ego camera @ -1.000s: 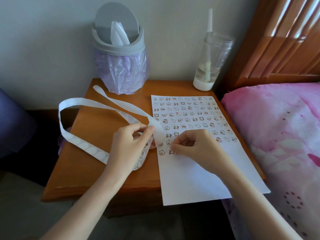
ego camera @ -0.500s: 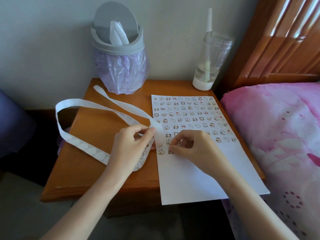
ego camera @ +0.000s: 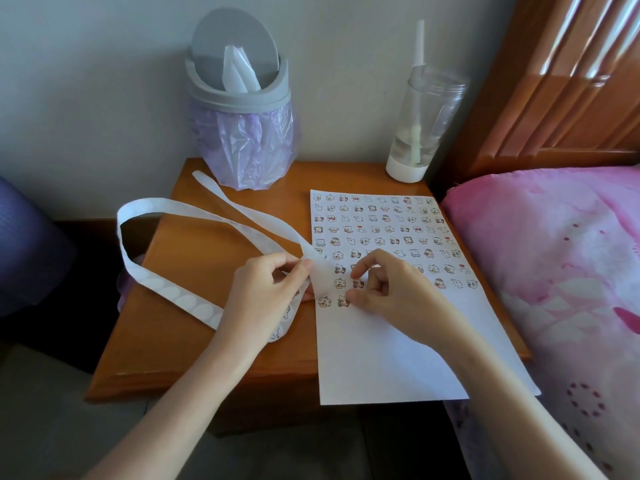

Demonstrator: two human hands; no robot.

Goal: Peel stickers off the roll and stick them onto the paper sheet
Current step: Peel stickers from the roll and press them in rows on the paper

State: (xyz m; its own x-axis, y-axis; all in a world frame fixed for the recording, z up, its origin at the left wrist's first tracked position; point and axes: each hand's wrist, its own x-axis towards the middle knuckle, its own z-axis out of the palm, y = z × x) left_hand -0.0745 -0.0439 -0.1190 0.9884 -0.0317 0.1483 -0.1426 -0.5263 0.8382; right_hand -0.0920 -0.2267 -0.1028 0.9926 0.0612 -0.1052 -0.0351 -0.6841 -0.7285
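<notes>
Head view. Long white paper sticker strip (ego camera: 166, 294) loops across the orange-brown wooden bedside table (ego camera: 194, 265) and over its left edge. Left hand (ego camera: 263, 299) pinches the strip between thumb and fingertips at the left edge of the white paper sheet (ego camera: 381, 368). The sheet lies flat on the table's right half, with rows of small cartoon stickers covering its upper part. Right hand (ego camera: 391, 292) rests on the sheet by the lowest row, fingers curled, thumb tip down; whether it holds anything cannot be told.
</notes>
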